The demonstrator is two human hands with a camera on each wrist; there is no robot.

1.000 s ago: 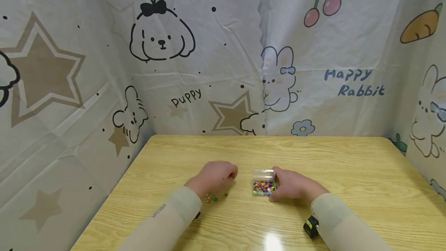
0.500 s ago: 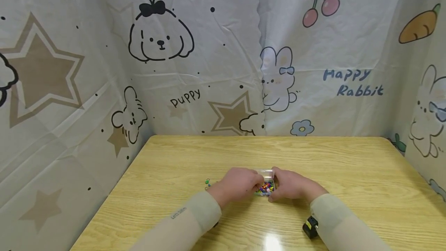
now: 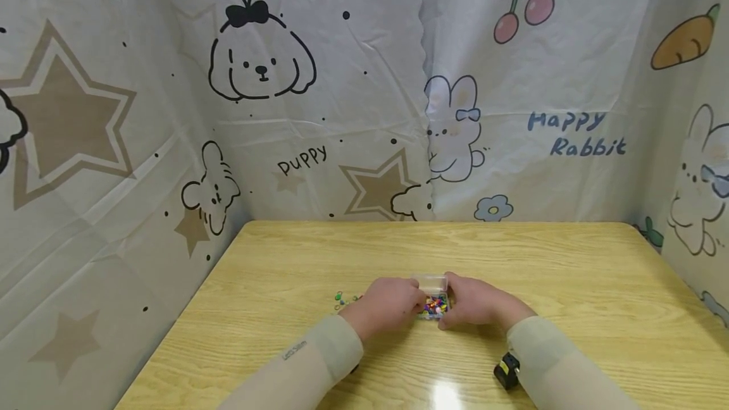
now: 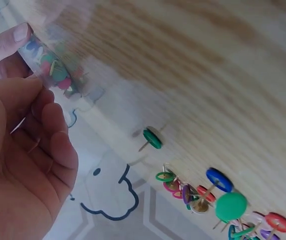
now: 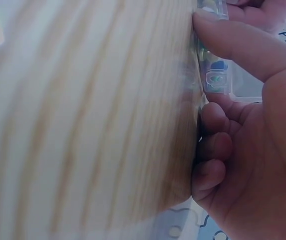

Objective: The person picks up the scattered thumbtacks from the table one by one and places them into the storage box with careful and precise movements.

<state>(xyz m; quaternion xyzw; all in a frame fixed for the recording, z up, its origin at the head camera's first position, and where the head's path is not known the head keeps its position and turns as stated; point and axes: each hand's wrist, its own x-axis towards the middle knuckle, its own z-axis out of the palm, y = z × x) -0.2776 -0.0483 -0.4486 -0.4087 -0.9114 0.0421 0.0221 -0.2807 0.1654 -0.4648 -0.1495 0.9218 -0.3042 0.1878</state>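
Observation:
A small clear plastic box (image 3: pixel 431 283) with its lid raised stands on the table, holding many colourful thumbtacks (image 3: pixel 436 305). My right hand (image 3: pixel 477 301) grips the box from its right side, thumb at the near wall. Over the box's left part is my left hand (image 3: pixel 390 304), its thumb and index fingertips close together at the box and the other fingers curled. Whether a thumbtack is between those fingertips is hidden. Loose thumbtacks (image 4: pixel 231 206) lie left of the box, partly behind my left hand in the head view; one green thumbtack (image 4: pixel 152 138) lies apart from them.
The wood-grain table (image 3: pixel 541 258) extends around both hands. A white curtain (image 3: pixel 364 106) with cartoon prints hangs behind it and at the sides. A black wrist device (image 3: pixel 507 371) sits under my right sleeve.
My left hand has moved right, from beside the loose thumbtacks to the box, then slightly back left over the last half second. The right hand has kept its grip on the box.

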